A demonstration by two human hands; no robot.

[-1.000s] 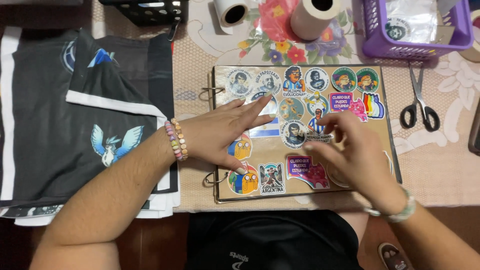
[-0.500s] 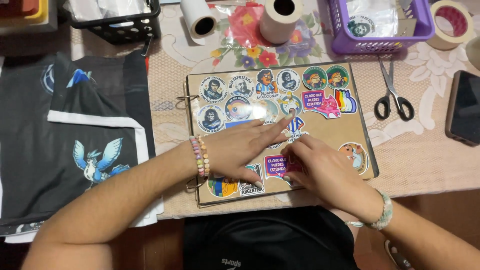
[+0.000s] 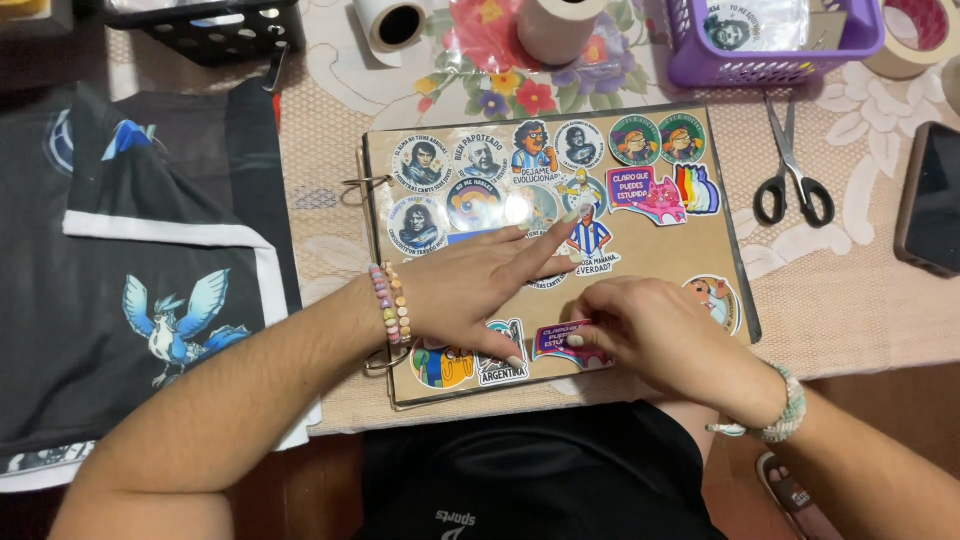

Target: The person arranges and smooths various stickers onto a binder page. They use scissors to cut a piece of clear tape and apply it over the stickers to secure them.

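The brown cardboard sticker page (image 3: 650,255) lies long side left to right. The left hand (image 3: 465,290) presses flat, fingers spread. The right hand (image 3: 655,335) pinches a shiny pink sticker (image 3: 558,340).

- Two hands: a left hand (image 3: 470,290) and a right hand (image 3: 660,335).
- One sticker board (image 3: 650,250).
- Two paper rolls (image 3: 395,22), both white.
- One pair of scissors (image 3: 793,170).
- One purple basket (image 3: 770,60).
- One black basket (image 3: 215,30).
- One tape roll (image 3: 915,35).
- One phone (image 3: 932,200).
- One dark cloth with one blue bird (image 3: 175,320).
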